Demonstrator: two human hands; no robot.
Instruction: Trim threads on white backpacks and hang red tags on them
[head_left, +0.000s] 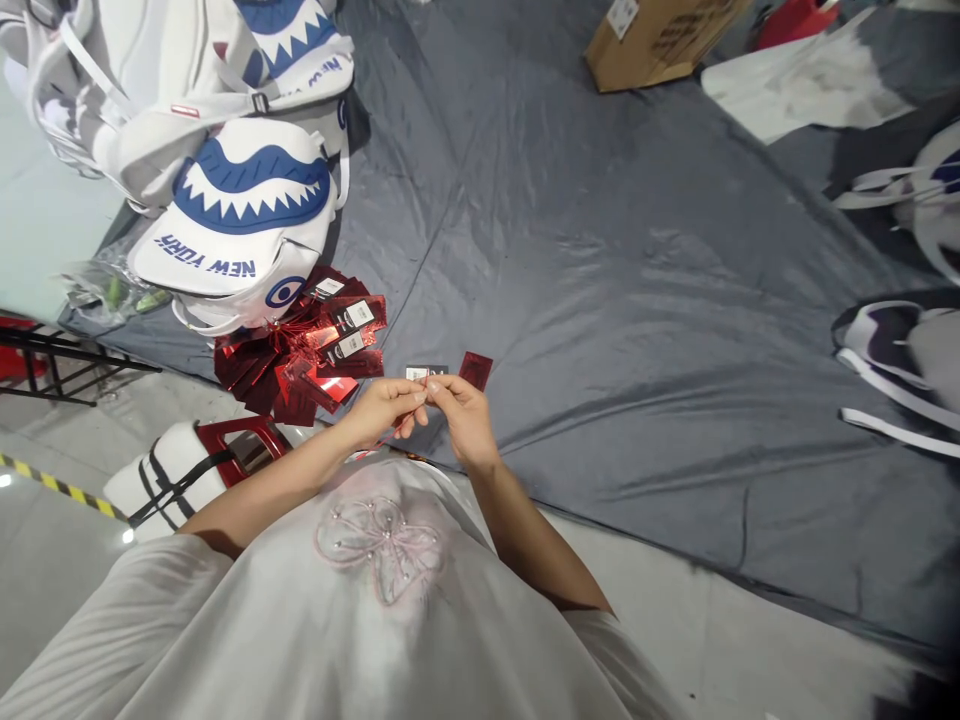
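Observation:
My left hand (379, 412) and my right hand (463, 415) meet fingertip to fingertip at the table's near edge. Both are closed in a pinch on a thin red string (387, 438), part of which trails below my left fingers. Just beyond the fingertips lie a black hang tag (435, 371) with a white label and a shiny dark red tag (476, 370). The fingers hide where the string joins the tags. To the left of my hands, a fanned heap of red and black hang tags (300, 360) rests against a white backpack (247, 215) with a blue toothed mouth.
More white backpacks (180, 110) are piled at the far left of the dark-covered table (585, 260). A cardboard box (660, 45) stands at the back, and white straps (892, 390) lie along the right. Below the left edge is a red stool (244, 440).

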